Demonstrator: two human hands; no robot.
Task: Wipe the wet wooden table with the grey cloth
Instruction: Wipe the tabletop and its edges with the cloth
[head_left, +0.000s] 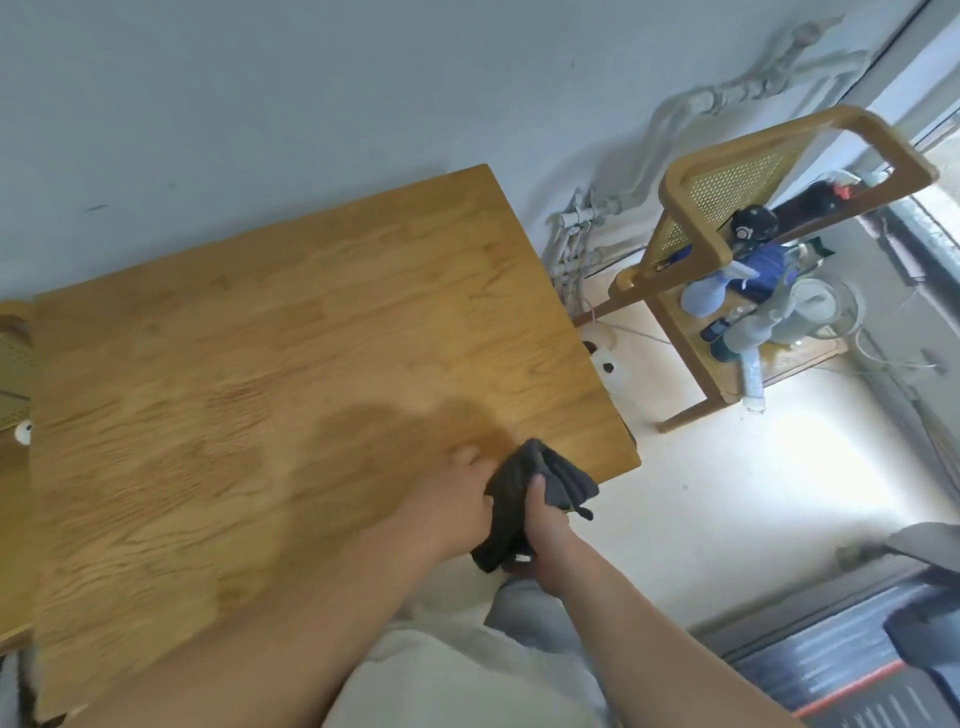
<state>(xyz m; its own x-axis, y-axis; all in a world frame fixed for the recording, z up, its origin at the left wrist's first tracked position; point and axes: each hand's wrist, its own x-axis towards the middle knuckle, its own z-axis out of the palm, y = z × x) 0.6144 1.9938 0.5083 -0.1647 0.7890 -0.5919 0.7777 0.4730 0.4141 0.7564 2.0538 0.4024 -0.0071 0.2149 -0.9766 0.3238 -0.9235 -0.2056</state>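
Observation:
The wooden table (291, 332) fills the left and middle of the view, with a darker damp patch (395, 426) near its front right part. A bunched grey cloth (550, 478) hangs over the table's near right corner. My left hand (462, 493) holds the cloth's left side, fingers resting on the tabletop. My right hand (545, 535) grips the cloth from the right, thumb pressed into the fabric.
A wooden chair (722, 244) with a woven back stands to the right, loaded with a blue soft toy (748, 280) and other items. Pipes (576, 244) run down the wall behind the table. A second chair's edge (13, 364) shows at the far left. Pale floor lies right of the table.

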